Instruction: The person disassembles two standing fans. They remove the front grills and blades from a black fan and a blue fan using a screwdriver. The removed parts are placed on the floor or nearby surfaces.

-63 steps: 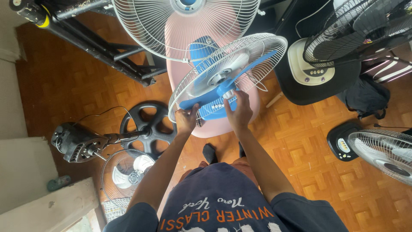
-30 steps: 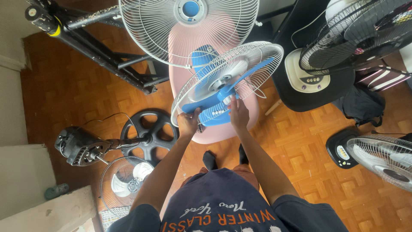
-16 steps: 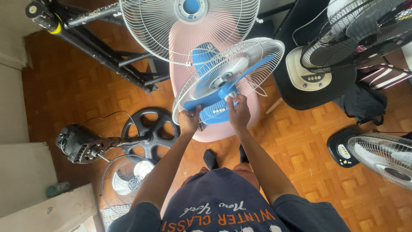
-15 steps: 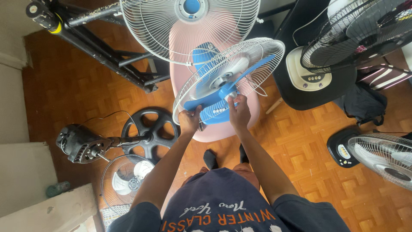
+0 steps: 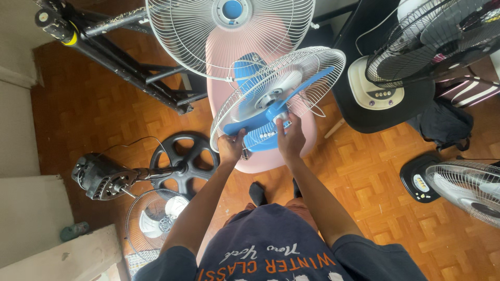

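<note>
A fan with a white rear grille (image 5: 307,65) and a blue blade (image 5: 245,124) stands on a pink stool (image 5: 307,136) in front of me. My left hand (image 5: 230,147) grips the lower tip of the blue blade. My right hand (image 5: 291,138) has its fingertips pinched on the small cap (image 5: 280,117) at the blade hub. The fan's blue base (image 5: 260,139) shows between my hands. A loose white front grille (image 5: 229,31) with a blue centre leans behind it.
A black metal stand (image 5: 125,57) lies at the far left. A fan motor (image 5: 101,179), a black wheel-shaped base (image 5: 182,161) and a small grille (image 5: 153,221) lie on the parquet to my left. Other fans (image 5: 411,49) (image 5: 463,187) stand to the right.
My hands stay on the blade and hub; the right fingers have shifted slightly on the cap. The view has drifted a little.
</note>
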